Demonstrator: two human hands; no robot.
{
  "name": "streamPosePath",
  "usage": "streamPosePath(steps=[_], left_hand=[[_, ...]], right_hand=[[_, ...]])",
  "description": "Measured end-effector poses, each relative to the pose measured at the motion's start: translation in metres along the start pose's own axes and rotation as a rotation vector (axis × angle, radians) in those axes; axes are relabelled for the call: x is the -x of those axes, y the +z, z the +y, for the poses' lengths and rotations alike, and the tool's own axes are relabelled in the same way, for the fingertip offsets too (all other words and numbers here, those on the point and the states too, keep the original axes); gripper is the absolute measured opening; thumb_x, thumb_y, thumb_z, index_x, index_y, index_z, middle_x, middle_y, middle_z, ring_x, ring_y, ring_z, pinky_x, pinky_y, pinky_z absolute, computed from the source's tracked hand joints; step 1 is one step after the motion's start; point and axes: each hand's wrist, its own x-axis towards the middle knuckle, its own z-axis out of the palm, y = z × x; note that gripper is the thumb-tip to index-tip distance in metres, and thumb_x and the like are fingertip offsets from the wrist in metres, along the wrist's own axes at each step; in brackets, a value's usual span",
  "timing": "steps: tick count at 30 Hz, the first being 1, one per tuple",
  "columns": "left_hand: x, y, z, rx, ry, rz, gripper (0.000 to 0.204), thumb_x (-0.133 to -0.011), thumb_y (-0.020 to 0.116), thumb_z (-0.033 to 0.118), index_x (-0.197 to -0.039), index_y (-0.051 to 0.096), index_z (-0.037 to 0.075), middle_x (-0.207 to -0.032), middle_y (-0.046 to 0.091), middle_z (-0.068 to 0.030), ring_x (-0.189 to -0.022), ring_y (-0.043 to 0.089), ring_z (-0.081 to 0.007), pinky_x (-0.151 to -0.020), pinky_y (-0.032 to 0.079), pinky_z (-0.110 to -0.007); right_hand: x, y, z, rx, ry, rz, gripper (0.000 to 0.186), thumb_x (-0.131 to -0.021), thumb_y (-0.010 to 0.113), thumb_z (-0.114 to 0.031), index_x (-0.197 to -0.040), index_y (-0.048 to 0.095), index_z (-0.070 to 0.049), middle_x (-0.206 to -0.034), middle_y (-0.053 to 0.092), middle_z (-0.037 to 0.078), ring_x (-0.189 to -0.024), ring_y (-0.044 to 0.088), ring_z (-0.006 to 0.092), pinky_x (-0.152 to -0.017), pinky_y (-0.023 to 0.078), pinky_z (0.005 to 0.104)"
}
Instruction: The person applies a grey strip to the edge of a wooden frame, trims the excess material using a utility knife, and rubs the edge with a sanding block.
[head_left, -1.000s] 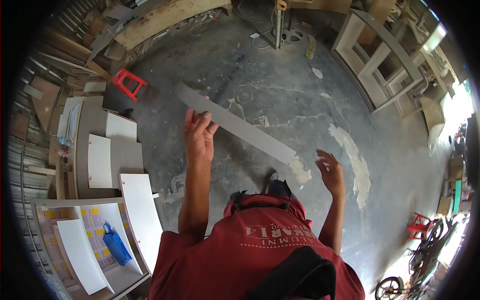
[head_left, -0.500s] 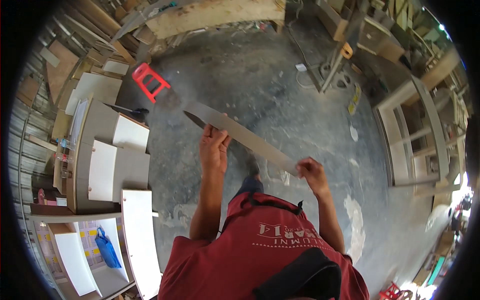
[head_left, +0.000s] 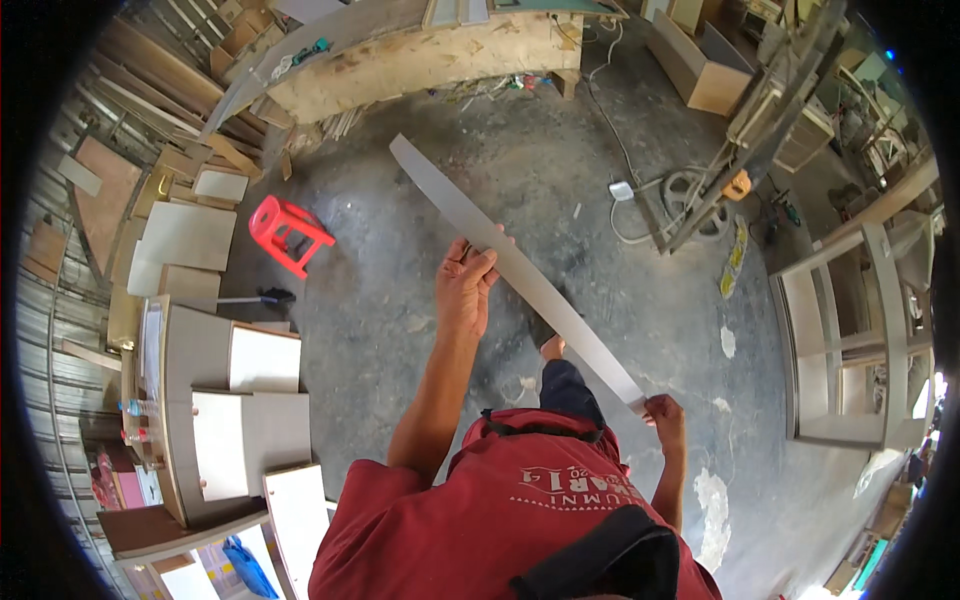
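Observation:
A long, narrow grey strip of board [head_left: 560, 312] slants across in front of me, from upper left down to lower right. My left hand [head_left: 464, 292] is closed round it above its middle, with the thumb on the near side and fingertips reaching past the far edge. At the strip's lower right end, my right hand [head_left: 668, 418] pinches the tip between thumb and fingers. The strip is held up over the concrete floor [head_left: 400, 330], touching nothing but my hands.
Left of me stand a red plastic stool [head_left: 292, 232] and a stack of white-faced panels [head_left: 265, 358]. A long wooden bench [head_left: 420, 78] spans the far side. On the right are an open cabinet frame [head_left: 885, 340], a cable [head_left: 612, 130] and a metal stand [head_left: 700, 225].
The strip now slopes more steeply, its far end higher and its near end lower right. Both hands have shifted right in view. More of the far bench shows as my view has moved.

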Motion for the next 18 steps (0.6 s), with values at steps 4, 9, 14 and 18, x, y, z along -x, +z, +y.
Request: streamPosePath(steps=[4, 9, 14, 18], left_hand=[[-0.12, 0.026, 0.004, -0.042, 0.078, -0.002, 0.042, -0.093, 0.069, -0.004, -0.134, 0.057, -0.003, -0.134, 0.067, -0.0186, -0.12, 0.068, -0.0328, -0.099, 0.058, -0.04], [-0.254, 0.082, 0.004, -0.103, 0.088, -0.006, 0.041, -0.093, 0.067, -0.004, -0.133, 0.059, 0.0, -0.132, 0.067, -0.0175, -0.12, 0.067, -0.033, -0.104, 0.054, -0.043], [-0.371, 0.064, 0.002, -0.145, 0.337, 0.1, 0.04, -0.092, 0.072, 0.0, -0.13, 0.064, 0.004, -0.118, 0.072, -0.0121, -0.108, 0.071, -0.0243, -0.098, 0.057, -0.041], [-0.478, 0.08, 0.006, -0.163, 0.43, 0.215, 0.03, -0.093, 0.074, 0.004, -0.121, 0.064, 0.006, -0.106, 0.072, -0.009, -0.093, 0.071, -0.0191, -0.085, 0.061, -0.036]], right_hand=[[-0.118, -0.017, -0.002, 0.065, 0.174, 0.014, 0.012, -0.096, 0.069, -0.012, -0.106, 0.071, -0.006, -0.087, 0.074, 0.006, -0.071, 0.07, 0.0144, -0.061, 0.054, 0.0274], [-0.288, -0.051, -0.029, 0.183, 0.077, -0.128, 0.014, -0.098, 0.069, -0.019, -0.101, 0.071, -0.005, -0.091, 0.074, 0.007, -0.075, 0.073, 0.0168, -0.059, 0.056, 0.0303], [-0.414, -0.027, -0.129, 0.135, 0.016, -0.207, 0.023, -0.094, 0.078, -0.028, -0.1, 0.07, -0.008, -0.087, 0.073, 0.004, -0.072, 0.07, 0.0139, -0.062, 0.055, 0.0292], [-0.5, -0.019, -0.205, 0.213, 0.067, -0.188, 0.025, -0.093, 0.079, -0.031, -0.1, 0.071, -0.008, -0.087, 0.073, 0.004, -0.076, 0.07, 0.0138, -0.065, 0.055, 0.0291]])
